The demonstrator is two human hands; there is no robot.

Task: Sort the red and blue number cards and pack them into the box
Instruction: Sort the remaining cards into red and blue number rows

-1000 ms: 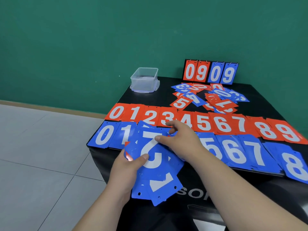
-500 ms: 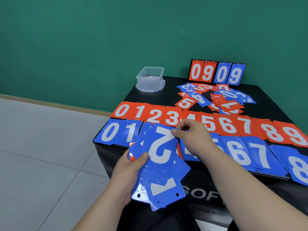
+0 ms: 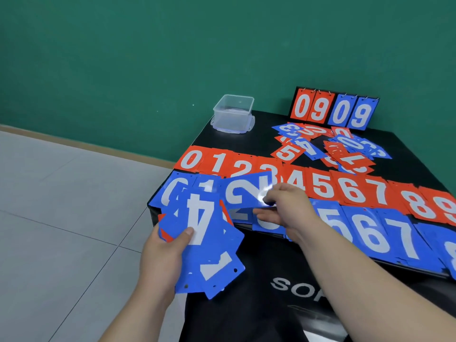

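Right hand: your right hand (image 3: 283,208) pinches the blue plastic "2" card (image 3: 243,192) above the bench.
Left hand: your left hand (image 3: 162,253) grips a fanned stack of blue cards (image 3: 204,238), thumb on top.

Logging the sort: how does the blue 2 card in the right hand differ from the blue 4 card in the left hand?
The blue 2 card is single, pinched by the right hand over the blue row; the blue 4 card tops a fanned stack gripped by the left hand. The 2 card hangs farther out; the 4 card sits nearer the camera. Both are blue with white digits.
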